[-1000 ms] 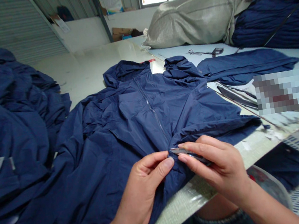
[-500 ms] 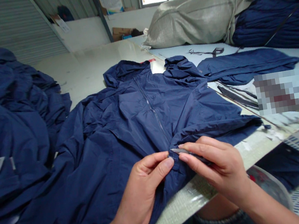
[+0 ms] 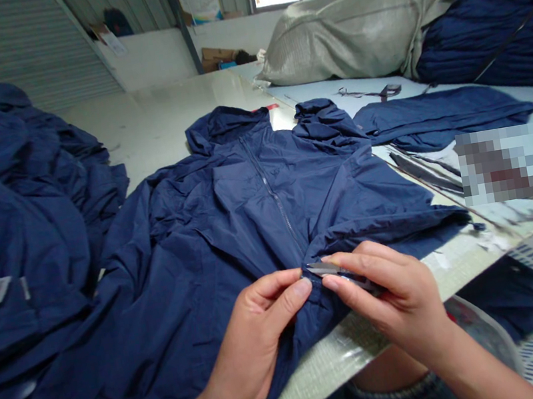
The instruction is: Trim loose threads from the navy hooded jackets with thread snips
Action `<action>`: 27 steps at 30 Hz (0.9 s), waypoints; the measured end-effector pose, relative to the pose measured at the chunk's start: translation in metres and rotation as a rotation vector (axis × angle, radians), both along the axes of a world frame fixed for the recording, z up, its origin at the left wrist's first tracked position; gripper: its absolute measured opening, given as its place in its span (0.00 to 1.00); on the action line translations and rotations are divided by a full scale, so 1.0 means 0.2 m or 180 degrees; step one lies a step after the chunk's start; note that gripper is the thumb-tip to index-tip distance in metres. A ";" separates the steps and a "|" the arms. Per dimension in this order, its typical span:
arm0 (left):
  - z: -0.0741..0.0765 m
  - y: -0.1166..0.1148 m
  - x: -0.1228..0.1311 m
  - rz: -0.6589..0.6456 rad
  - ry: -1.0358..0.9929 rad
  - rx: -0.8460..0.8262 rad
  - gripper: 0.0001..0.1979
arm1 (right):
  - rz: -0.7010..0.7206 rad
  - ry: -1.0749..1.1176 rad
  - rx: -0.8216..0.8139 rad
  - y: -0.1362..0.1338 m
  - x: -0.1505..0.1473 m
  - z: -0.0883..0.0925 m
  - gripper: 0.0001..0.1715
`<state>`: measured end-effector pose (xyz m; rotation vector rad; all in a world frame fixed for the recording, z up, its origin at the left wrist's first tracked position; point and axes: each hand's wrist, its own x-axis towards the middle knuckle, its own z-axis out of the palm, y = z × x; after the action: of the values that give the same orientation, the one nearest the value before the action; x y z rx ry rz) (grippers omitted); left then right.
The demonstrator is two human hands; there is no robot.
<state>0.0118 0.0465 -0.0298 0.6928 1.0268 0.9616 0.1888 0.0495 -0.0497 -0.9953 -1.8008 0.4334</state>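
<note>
1. The right hand point(image 3: 387, 295) is closed around small steel snips point(image 3: 331, 269), with the thumb and fingers wrapped over the handle end. Their pointed tips reach the cloth just beside the left hand's fingertips. Whether the blades are apart or together is hard to make out.
2. The left hand point(image 3: 260, 322) pinches a fold of the navy jacket point(image 3: 271, 226) between thumb and fingers, close to the bottom of its zipper.
3. The jacket lies spread on the white work table point(image 3: 167, 117), hood at the far side, its lower part bunched at the near table edge under both hands.
4. A heap of similar navy garments point(image 3: 8, 200) lies to the left, touching the jacket, with pale labels showing on it.
5. Beyond the hood, a grey woven sack point(image 3: 346, 32) sits on the table, tied shut, so its contents are hidden. Beside it lies a bound navy bundle point(image 3: 489, 43).
6. A translucent plastic tub point(image 3: 484, 327) sits below the near table edge, mostly cut off, with navy cloth point(image 3: 504, 296) beside it.
7. A pixelated patch point(image 3: 499, 166) on the table's right side hides whatever lies there.
</note>
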 end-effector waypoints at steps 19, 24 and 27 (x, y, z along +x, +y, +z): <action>0.00 0.00 0.00 -0.0003 0.0181 0.0060 0.12 | 0.0012 -0.0097 -0.0153 0.01 0.01 -0.01 0.07; 0.01 0.01 0.00 0.0010 0.0159 -0.0015 0.13 | 0.0019 -0.0061 -0.0159 0.00 0.01 -0.01 0.07; 0.00 0.01 0.00 -0.0003 0.0173 -0.0018 0.13 | -0.0039 0.0040 -0.0184 0.00 0.00 -0.01 0.07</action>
<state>0.0126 0.0491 -0.0298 0.7179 1.0763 0.9430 0.1880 0.0496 -0.0518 -1.0409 -1.7786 0.4854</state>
